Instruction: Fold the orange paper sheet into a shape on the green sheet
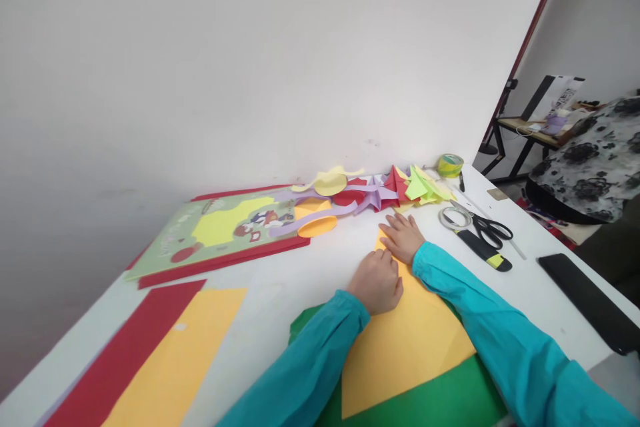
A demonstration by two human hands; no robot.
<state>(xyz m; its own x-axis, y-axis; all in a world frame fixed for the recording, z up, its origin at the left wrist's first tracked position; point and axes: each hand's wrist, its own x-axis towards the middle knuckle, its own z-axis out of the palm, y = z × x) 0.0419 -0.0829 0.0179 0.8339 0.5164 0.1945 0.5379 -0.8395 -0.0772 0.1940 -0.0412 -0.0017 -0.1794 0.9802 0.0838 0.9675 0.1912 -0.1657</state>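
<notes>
A folded orange-yellow sheet of paper [415, 340] lies on a green sheet [440, 397] in front of me and narrows toward its far tip. My left hand [377, 282] is curled into a fist and presses on the left edge of the orange-yellow paper; the inside of the fist is hidden. Just beyond it, my right hand [403, 238] lies with fingers spread flat over the paper's far tip. Both wrists are in teal sleeves.
Left on the white table are red paper [125, 347], yellow paper [180, 353] and a printed board [215, 223]. Folded paper shapes [395, 187] line the wall. To the right are scissors [493, 230], a box cutter [483, 250], clear tape [443, 217], green-yellow tape [451, 165] and a black flat object [585, 300].
</notes>
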